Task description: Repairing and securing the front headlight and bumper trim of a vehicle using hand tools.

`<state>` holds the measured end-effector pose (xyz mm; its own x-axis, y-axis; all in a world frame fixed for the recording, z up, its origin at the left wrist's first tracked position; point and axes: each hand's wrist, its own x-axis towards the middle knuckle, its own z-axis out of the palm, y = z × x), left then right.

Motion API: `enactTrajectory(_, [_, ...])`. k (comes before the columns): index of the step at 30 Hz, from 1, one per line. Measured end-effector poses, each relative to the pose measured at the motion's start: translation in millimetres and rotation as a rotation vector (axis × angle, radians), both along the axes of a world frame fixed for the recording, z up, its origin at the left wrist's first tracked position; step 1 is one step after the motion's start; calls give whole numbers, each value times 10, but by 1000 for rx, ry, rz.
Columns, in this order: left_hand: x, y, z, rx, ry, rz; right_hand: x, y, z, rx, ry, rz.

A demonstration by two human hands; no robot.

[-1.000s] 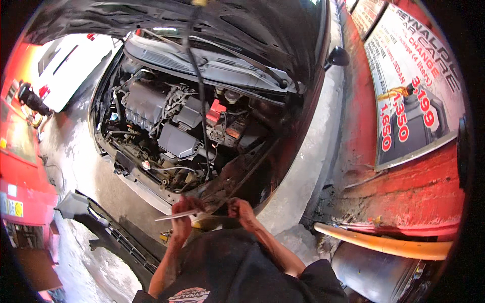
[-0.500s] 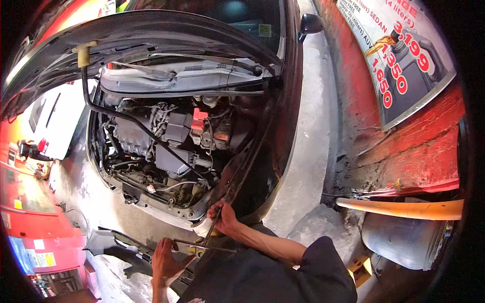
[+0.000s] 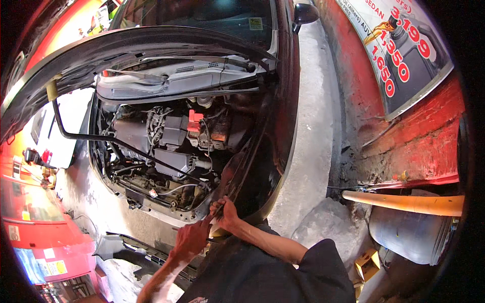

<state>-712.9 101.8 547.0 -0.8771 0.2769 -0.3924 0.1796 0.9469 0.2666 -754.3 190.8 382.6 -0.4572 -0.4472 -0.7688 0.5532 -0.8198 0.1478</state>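
Observation:
Over the front corner of the dark car (image 3: 283, 151), by the fender (image 3: 237, 166), my two hands meet. My right hand (image 3: 227, 214) is closed round a thin dark rod-like tool (image 3: 219, 210), of which only a short piece shows between the fingers. My left hand (image 3: 194, 236) reaches up from below, its fingers closed and pressed against the right hand. What the left fingers hold is hidden. Just left of the hands lies the uncovered engine bay (image 3: 161, 136), with a red battery terminal cover (image 3: 195, 120).
The raised hood (image 3: 151, 43) rests on a bent black prop rod (image 3: 121, 139). A detached bumper piece (image 3: 136, 250) lies on the floor at lower left. At right are a red wall (image 3: 424, 136), an orange curved panel (image 3: 404, 202), a blue-grey drum (image 3: 404, 235) and a yellow box (image 3: 367, 263).
My left hand has moved up and right from lower down, closing from a half-spread pose, to meet the right hand. The crosswise bar beside it no longer shows. The view has shifted slightly.

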Motion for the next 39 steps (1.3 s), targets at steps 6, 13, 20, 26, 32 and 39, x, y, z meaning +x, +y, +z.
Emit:
enactTrajectory(6, [-225, 12, 143, -304, 155, -505, -46, 81, 7, -135, 61, 9])
enactTrajectory(13, [-413, 197, 159, -343, 428, -814, -136, 212, 2, -131, 102, 20])
enactTrajectory(20, [-335, 162, 69, -311, 432, -948, -58, 259, -40, -231, 169, 28])
enactTrajectory(26, [-378, 166, 161, -308, 414, -803, -122, 267, 18, -164, 176, 74])
enactTrajectory(32, [-375, 129, 153, -275, 239, -690, -138, 296, 24, -92, 153, 139])
enactTrajectory(39, [-381, 115, 177, -259, 46, -610, -136, 312, -15, -96, 213, 179])
